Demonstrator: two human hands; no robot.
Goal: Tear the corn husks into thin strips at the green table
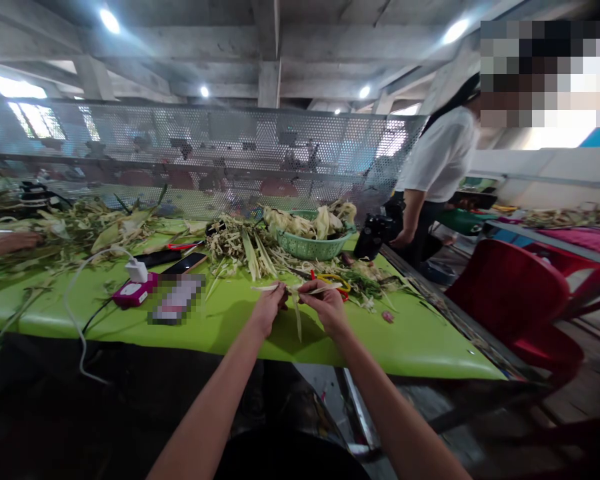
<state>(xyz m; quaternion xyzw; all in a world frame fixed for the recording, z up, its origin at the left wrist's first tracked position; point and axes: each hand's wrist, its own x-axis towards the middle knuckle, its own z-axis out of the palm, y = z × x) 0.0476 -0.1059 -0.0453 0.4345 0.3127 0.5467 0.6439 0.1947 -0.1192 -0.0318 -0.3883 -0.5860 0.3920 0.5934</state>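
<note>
Pale corn husk strips are pinched between my two hands over the green tabletop. My left hand is closed on one side of the strips, and an end sticks out to its left. My right hand grips them from the other side, fingers pressed together, with an end pointing right. One strip hangs down between the hands. Just behind my right hand lie scissors with yellow and red handles. A green basket heaped with dried husks stands farther back.
Husk piles spread across the table's back. To the left are a magenta power socket with a white charger and cable, and a phone. Another person's hand is at far left. A person in a white shirt stands right, near red chairs.
</note>
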